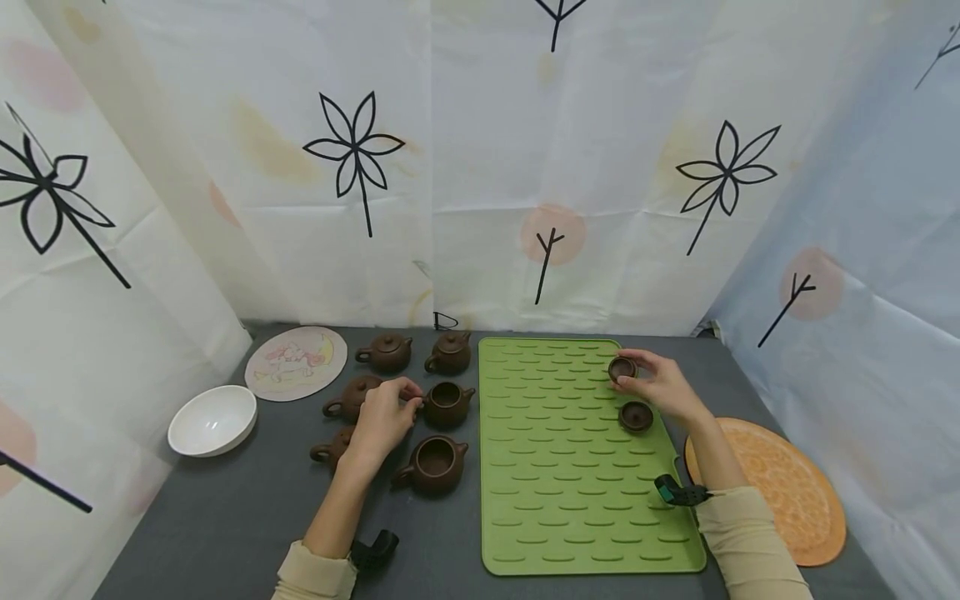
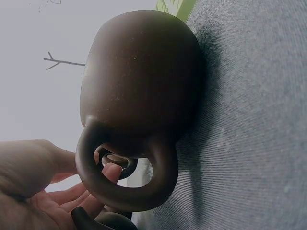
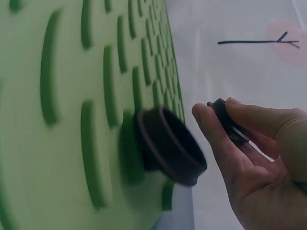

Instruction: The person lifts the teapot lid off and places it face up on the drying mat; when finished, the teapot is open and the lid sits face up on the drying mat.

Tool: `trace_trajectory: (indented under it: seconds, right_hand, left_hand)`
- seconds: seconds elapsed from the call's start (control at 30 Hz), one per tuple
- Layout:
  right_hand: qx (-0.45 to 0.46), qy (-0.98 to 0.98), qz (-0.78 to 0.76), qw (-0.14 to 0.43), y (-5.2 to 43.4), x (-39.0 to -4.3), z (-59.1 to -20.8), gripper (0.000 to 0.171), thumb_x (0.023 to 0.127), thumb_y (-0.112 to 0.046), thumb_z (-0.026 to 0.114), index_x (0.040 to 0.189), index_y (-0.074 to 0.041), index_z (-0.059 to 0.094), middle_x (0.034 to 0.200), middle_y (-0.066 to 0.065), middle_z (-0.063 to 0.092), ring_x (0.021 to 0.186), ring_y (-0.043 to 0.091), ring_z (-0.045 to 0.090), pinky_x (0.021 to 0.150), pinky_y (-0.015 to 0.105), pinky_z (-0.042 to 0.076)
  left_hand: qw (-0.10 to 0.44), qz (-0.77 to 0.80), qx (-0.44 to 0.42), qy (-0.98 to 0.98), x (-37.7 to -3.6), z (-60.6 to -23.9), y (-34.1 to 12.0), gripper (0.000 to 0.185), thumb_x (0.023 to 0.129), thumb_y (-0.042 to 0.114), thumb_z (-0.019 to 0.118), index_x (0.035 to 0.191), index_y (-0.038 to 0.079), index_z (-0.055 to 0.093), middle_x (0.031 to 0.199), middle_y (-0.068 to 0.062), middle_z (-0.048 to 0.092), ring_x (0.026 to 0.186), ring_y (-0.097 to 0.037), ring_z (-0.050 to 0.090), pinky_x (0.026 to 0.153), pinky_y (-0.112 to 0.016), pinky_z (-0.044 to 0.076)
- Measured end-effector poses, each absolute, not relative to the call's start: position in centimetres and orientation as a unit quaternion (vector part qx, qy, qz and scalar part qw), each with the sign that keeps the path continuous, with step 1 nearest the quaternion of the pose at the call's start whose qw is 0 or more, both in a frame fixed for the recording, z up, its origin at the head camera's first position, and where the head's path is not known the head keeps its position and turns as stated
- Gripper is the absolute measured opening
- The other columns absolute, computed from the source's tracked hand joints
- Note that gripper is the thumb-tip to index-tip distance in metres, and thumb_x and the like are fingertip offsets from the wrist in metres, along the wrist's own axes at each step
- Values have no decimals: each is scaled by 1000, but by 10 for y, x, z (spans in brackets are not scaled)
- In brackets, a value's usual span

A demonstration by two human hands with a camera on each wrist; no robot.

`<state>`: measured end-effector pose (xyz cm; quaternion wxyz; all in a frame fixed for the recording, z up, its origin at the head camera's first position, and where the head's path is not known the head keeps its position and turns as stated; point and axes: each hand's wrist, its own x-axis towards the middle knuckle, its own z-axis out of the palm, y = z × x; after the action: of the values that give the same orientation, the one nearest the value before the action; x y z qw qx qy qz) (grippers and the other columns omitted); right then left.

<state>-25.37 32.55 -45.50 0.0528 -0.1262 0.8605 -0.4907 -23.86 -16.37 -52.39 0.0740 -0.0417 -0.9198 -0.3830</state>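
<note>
A bowl (image 1: 213, 422) lies before one placemat (image 1: 296, 364); teapots (image 1: 438, 479) stand between these and a mat (image 1: 570, 518); a lid (image 1: 636, 417) rests on the mat, right of which lies another placemat (image 1: 787, 492)

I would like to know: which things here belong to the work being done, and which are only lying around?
Seem part of the job:
lid in the right grip
other lid, on the green mat
far open teapot, at the left grip
near open teapot
probably the four other teapots

Seem just lying about:
white bowl
pale disc
orange disc
</note>
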Motion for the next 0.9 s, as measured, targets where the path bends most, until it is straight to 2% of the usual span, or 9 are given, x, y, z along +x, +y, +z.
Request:
trace_trajectory:
  seconds: [0.1, 0.2, 0.43, 0.67, 0.73, 0.9]
  right_hand:
    - [-115, 888, -444, 42, 332, -256, -456, 64, 108, -18, 69, 161, 6, 42, 163, 35, 46, 152, 55, 42, 108, 52, 57]
    - [-107, 896, -428, 50, 338, -257, -458, 63, 108, -20, 70, 159, 6, 44, 163, 37, 44, 153, 59, 39, 110, 68, 52]
    - [-128, 903, -403, 74, 346, -260, -465, 59, 108, -19, 69, 156, 8, 49, 157, 38, 50, 144, 60, 49, 104, 64, 57]
    - [-132, 900, -404, 96, 346, -262, -466, 58, 107, -20, 71, 155, 6, 51, 155, 37, 52, 140, 58, 55, 103, 61, 58]
    - [-135, 900, -401, 100, 347, -263, -467, 58, 108, -20, 69, 155, 7, 51, 156, 38, 50, 140, 59, 56, 103, 60, 59]
    - [-147, 906, -385, 93, 347, -264, -469, 52, 110, -18, 65, 153, 9, 52, 156, 38, 50, 143, 60, 50, 107, 65, 55]
  left_hand:
    - [76, -384, -43, -919, -238, -522, -163, 5, 102, 16, 76, 106, 19, 77, 101, -5, 79, 63, -8, 66, 63, -32, 52]
    - [80, -385, -48, -918, -235, -520, -162, 3, 102, 17, 75, 105, 16, 77, 100, -6, 79, 63, -8, 65, 61, -30, 50]
    - [76, -393, -34, -916, -232, -513, -159, 5, 101, 19, 77, 105, 15, 77, 100, -7, 79, 64, -9, 65, 60, -28, 48]
    - [88, -390, -55, -915, -222, -496, -155, 5, 103, 12, 73, 104, 9, 77, 98, -13, 78, 64, -13, 63, 58, -32, 47]
    - [83, -396, -48, -913, -219, -491, -153, 5, 103, 14, 74, 103, 9, 77, 99, -13, 78, 64, -13, 64, 59, -31, 48]
    - [78, -387, -48, -918, -229, -510, -159, 9, 105, 20, 73, 104, 11, 75, 101, -9, 79, 64, -8, 64, 58, -28, 47]
